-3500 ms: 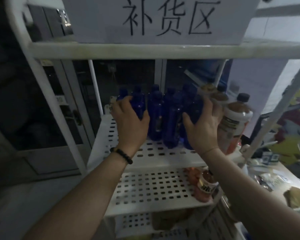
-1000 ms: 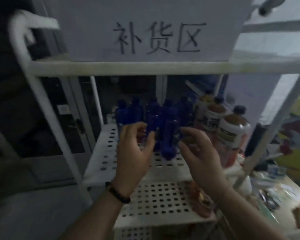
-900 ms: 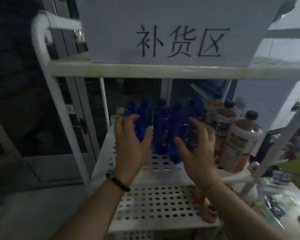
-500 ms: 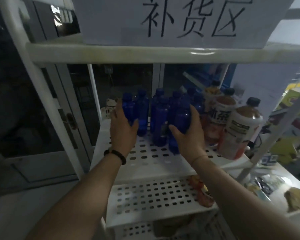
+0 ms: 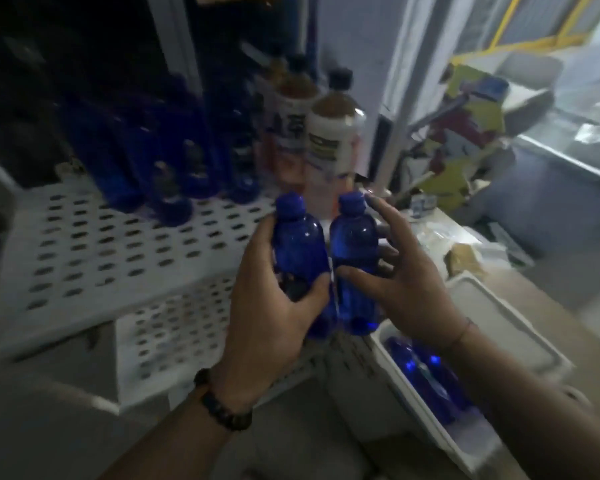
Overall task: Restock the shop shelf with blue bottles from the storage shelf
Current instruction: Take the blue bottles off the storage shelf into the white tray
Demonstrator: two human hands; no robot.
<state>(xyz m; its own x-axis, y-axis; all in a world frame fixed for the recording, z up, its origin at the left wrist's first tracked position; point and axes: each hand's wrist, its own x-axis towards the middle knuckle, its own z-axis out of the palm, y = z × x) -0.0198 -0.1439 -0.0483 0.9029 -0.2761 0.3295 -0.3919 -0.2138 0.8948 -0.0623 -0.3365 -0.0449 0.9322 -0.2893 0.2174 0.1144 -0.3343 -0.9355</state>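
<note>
My left hand (image 5: 274, 306) grips one blue bottle (image 5: 300, 247) upright, and my right hand (image 5: 406, 282) grips a second blue bottle (image 5: 354, 247) beside it. Both bottles hang in front of the white perforated storage shelf (image 5: 94, 244), above a white bin (image 5: 482, 317) at the lower right. Blue bottles (image 5: 426, 379) lie inside that bin. Several more blue bottles (image 5: 174, 157) stand at the back of the shelf.
Brown tea bottles (image 5: 329, 140) with white labels stand at the shelf's right end. A lower perforated shelf tier (image 5: 174, 337) sits below. Clutter and colourful packaging (image 5: 461, 133) fill the area to the right, behind a white shelf post (image 5: 395, 98).
Both hands took a blue bottle each from the group on the shelf and pulled them back and to the right, over the white bin. My view swung down and right.
</note>
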